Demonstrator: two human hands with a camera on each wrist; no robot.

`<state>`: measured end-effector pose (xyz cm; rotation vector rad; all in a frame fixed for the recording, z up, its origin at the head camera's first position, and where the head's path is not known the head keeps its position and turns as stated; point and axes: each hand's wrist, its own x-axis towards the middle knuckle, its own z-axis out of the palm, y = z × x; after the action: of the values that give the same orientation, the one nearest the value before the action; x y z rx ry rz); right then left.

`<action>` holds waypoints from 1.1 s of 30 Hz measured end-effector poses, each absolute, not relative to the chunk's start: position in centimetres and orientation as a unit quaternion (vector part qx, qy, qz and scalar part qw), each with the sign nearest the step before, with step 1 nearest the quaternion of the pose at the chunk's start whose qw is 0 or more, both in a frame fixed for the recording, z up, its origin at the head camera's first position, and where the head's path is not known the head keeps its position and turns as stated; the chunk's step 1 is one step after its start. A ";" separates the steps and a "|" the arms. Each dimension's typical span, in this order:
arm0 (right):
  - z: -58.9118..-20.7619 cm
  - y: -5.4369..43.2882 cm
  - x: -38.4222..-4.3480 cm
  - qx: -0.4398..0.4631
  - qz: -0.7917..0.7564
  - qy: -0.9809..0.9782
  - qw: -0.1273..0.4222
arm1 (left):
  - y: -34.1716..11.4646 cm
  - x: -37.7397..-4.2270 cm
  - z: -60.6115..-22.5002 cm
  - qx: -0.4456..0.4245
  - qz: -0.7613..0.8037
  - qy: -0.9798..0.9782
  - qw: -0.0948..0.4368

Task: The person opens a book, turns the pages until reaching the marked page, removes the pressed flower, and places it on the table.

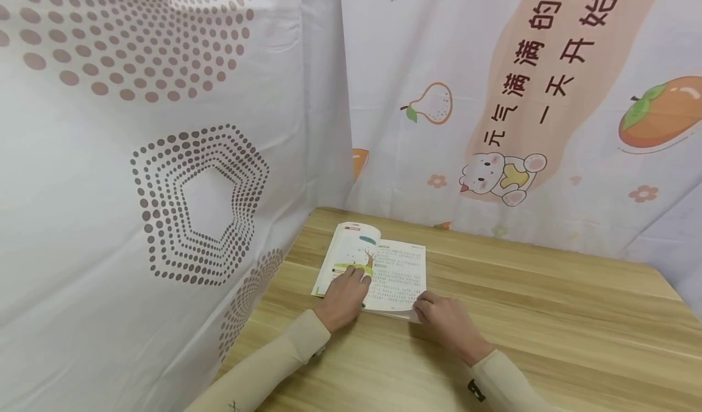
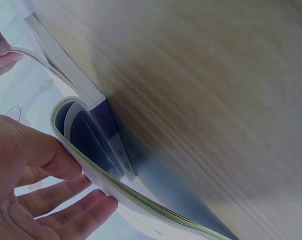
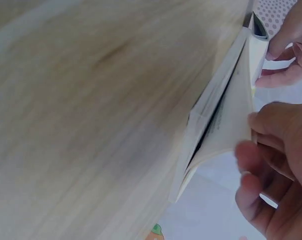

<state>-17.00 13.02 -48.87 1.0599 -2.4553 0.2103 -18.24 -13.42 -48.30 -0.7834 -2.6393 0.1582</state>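
While the book (image 1: pixel 379 273) lies spread on the table (image 1: pixel 548 314), toward its left side, the left hand (image 1: pixel 343 299) rests on the left page (image 1: pixel 347 247), its fingers loosely bent and pressing near the spine without closing round anything. The right hand (image 1: pixel 446 323) pinches a leaf (image 3: pixel 229 115) at the lower outer corner of the right page, thumb and fingertips drawn together; in the right wrist view this leaf bows away from the block beneath, though whether it is one sheet or several cannot be told. The left page bears a picture of a tree (image 1: pixel 368 258); its stack arches beside the spine. The step in hand appears to be separating a leaf for turning; the next move would call for a light, steady pinch and a left hand ready to yield. Beyond stand a dotted curtain (image 1: pixel 88 217) at left and a fruit-printed curtain (image 1: pixel 406 174) behind.
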 end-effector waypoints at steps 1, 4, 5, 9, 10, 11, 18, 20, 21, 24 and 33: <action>-48.8 13.0 -17.0 0.388 0.071 -0.890 0.227 | -13.4 -18.3 -48.3 -0.279 0.057 -0.940 0.190; -48.6 13.1 -17.0 0.395 0.056 -0.887 0.233 | -13.4 -18.2 -48.2 -0.277 0.058 -0.941 0.186; -48.6 13.0 -17.0 0.397 0.050 -0.886 0.236 | -13.5 -18.2 -48.1 -0.276 0.058 -0.941 0.185; -48.6 12.9 -17.2 0.401 0.039 -0.880 0.250 | -13.5 -18.2 -48.1 -0.275 0.058 -0.943 0.181; -48.6 12.8 -17.3 0.401 0.038 -0.880 0.253 | -13.5 -18.2 -48.1 -0.275 0.057 -0.943 0.180; -48.6 12.8 -17.4 0.401 0.038 -0.880 0.252 | -13.5 -18.2 -48.1 -0.276 0.057 -0.942 0.181; -48.1 12.7 -17.3 0.382 0.098 -0.891 0.226 | -13.3 -18.3 -48.3 -0.273 0.058 -0.938 0.205; -48.0 12.8 -17.2 0.368 0.121 -0.893 0.230 | -13.1 -18.4 -48.5 -0.269 0.058 -0.938 0.210; -48.0 12.8 -17.2 0.360 0.133 -0.893 0.234 | -13.0 -18.4 -48.6 -0.266 0.058 -0.939 0.210; -47.9 12.7 -17.2 0.344 0.158 -0.890 0.252 | -12.8 -18.5 -48.9 -0.257 0.067 -0.941 0.211; -47.6 12.6 -17.4 0.314 0.222 -0.869 0.312 | -12.5 -18.6 -49.3 -0.248 0.081 -0.935 0.241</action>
<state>-17.38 12.63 -47.62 0.8292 -2.2921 0.5861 -18.65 -12.49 -49.26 -0.6794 -2.5572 0.2207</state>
